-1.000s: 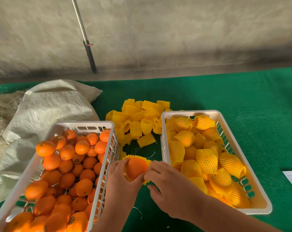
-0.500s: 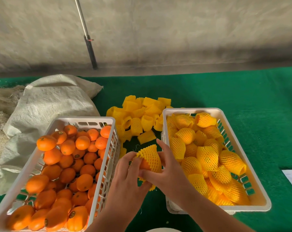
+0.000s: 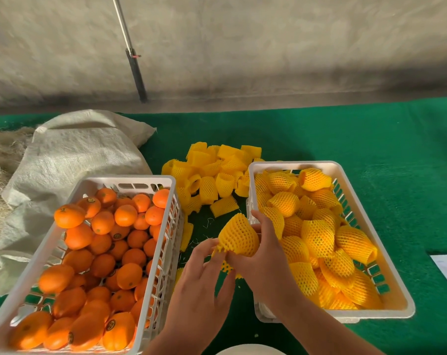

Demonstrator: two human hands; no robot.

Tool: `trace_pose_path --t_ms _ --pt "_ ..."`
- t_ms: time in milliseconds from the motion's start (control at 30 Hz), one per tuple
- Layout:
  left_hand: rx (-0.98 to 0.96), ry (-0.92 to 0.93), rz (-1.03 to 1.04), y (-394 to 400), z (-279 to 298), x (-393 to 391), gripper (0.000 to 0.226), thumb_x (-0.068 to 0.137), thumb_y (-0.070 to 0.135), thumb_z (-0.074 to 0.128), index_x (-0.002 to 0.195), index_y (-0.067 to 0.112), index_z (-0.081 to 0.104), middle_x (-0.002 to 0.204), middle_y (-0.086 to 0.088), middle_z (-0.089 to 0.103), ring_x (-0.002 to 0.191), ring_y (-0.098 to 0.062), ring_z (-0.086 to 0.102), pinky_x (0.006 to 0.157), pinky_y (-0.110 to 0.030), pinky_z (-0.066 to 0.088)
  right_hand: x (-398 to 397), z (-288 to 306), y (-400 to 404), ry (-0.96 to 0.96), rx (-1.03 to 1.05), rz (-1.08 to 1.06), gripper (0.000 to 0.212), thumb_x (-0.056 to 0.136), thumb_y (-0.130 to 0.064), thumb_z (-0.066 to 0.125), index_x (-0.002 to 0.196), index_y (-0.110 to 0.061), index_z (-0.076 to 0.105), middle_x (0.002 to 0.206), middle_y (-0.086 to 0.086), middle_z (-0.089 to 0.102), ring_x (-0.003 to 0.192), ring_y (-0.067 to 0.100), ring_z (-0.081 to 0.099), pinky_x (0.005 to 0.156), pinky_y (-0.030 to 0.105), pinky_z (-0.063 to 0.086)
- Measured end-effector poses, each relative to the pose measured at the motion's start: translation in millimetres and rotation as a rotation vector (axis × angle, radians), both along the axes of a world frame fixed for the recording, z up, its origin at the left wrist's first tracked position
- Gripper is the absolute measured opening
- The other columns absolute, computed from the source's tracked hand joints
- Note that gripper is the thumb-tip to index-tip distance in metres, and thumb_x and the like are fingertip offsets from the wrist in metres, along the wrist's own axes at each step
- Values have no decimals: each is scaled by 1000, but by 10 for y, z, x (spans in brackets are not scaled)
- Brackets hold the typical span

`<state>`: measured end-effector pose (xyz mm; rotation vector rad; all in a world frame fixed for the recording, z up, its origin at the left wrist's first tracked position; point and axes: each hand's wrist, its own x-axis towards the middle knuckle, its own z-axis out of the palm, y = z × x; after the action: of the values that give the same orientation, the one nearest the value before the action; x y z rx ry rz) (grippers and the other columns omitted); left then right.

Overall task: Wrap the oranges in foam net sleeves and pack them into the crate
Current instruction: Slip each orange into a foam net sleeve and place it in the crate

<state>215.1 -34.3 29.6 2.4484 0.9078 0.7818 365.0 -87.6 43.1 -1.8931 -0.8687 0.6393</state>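
Since half a second ago the sleeve has closed right over the wrapped orange [image 3: 239, 237], now gripped by the right hand [image 3: 264, 262] at centre frame beside the right crate [image 3: 345, 172] of netted fruit, while the left hand [image 3: 204, 275], fingers loosely spread, touches only the net's lower fringe. Small dark round stickers dot the bare oranges [image 3: 102, 252] in the left crate [image 3: 130, 179]; their print is too small to read. Loose foam sleeves [image 3: 212, 175] lie between the crates on the green counter [image 3: 371, 139], a woven sack [image 3: 76, 155] at left.
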Motion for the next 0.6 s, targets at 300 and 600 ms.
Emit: trace_pose_path --t_ms 300,600 --pt "-1475 -465 80 256 161 39 71 70 64 82 128 33 57 125 -3 72 112 -22 73 87 -48 62 122 3 -84 -170 1 239 114 76 -53 86 156 -58 5 141 -31 34 129 2 44 95 25 52" --pt "-1435 -549 171 284 4 29 71 72 58 82 131 25 61 116 -5 76 109 -27 74 82 -41 63 127 -100 -148 6 -146 440 129 60 -88 75 155 -63 -9 166 -33 6 152 -1 15 124 43 27"
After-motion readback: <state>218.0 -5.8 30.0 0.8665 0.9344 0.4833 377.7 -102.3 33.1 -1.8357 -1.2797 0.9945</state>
